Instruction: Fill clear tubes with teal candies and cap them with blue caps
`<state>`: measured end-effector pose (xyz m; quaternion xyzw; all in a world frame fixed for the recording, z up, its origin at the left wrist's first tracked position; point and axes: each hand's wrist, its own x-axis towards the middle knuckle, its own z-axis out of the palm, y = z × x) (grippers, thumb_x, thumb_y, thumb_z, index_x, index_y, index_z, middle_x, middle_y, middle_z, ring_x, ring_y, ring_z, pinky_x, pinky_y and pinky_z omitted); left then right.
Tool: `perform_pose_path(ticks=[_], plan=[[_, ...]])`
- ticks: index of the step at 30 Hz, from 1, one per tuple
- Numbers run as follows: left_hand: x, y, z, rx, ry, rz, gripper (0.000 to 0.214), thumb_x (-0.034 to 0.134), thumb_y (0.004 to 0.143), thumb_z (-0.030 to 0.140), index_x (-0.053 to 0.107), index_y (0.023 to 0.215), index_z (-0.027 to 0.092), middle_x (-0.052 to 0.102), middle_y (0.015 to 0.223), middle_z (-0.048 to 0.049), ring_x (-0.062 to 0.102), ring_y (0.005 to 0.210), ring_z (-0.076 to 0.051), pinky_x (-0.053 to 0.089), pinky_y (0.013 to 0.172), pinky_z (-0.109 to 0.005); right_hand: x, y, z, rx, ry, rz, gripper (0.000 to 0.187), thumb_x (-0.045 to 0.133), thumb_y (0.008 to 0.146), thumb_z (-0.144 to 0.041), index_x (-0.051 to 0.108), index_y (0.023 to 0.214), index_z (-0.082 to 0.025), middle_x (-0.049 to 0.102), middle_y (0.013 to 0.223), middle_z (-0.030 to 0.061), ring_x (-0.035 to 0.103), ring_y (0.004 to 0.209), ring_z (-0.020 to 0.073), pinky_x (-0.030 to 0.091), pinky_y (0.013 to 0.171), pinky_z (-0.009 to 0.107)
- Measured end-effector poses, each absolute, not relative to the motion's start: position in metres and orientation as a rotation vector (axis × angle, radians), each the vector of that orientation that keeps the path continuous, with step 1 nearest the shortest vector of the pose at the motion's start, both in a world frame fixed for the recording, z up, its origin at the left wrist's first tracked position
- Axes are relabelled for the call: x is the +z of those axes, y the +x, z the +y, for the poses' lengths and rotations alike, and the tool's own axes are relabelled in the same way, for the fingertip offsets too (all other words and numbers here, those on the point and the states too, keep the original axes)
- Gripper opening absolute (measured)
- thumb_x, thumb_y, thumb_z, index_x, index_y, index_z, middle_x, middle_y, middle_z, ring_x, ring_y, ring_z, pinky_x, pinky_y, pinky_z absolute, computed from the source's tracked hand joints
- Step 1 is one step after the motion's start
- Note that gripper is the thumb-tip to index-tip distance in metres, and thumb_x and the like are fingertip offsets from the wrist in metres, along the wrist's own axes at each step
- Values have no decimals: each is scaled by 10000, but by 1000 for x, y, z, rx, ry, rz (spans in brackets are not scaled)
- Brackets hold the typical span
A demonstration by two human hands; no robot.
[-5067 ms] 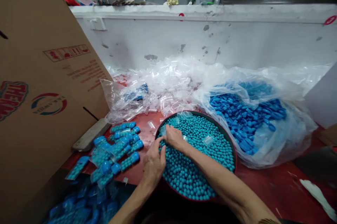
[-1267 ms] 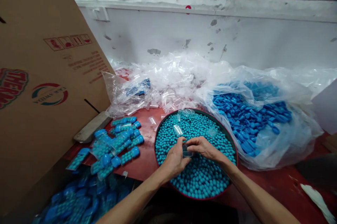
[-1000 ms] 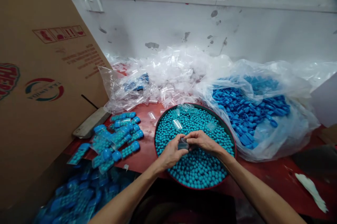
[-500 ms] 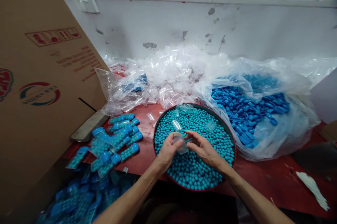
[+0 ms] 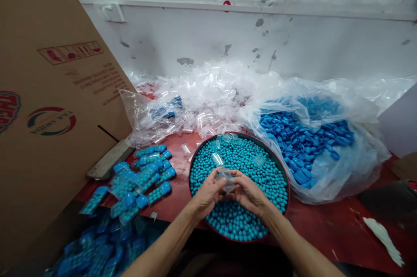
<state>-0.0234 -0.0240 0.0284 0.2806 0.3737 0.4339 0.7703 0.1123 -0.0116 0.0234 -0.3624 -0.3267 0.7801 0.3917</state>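
A small clear plastic sleeve is pinched between both hands, just above a round tub of blue-green beads. My left hand grips its left side with thumb and fingers. On the right side, my right hand has its fingers closed on the same sleeve. Another clear sleeve lies on the beads beyond my fingers, and more clear pieces rest near the tub's far rim. Whether any bead is inside the held sleeve, I cannot tell.
Filled packs with blue caps lie left of the tub, and more packs sit lower down. A bag of blue caps stands at right, clear sleeves pile behind. A cardboard box rises at left; a white scrap lies right.
My right hand has closed in on the sleeve, where its fingers were more spread before. Both hands are now closer together around it. The view has tilted slightly upward.
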Motion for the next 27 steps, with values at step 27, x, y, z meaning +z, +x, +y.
perform_pose_path(ticks=[27], plan=[[2, -30, -15, 519, 1814, 1362, 353, 612, 625, 271, 503, 952, 190, 577, 842, -13, 528, 791, -183, 392, 677, -259, 16, 131, 6, 1263, -1173, -2102, 279, 464, 709, -119, 590, 948, -188, 617, 791, 13, 545, 725, 150, 408, 682, 250]])
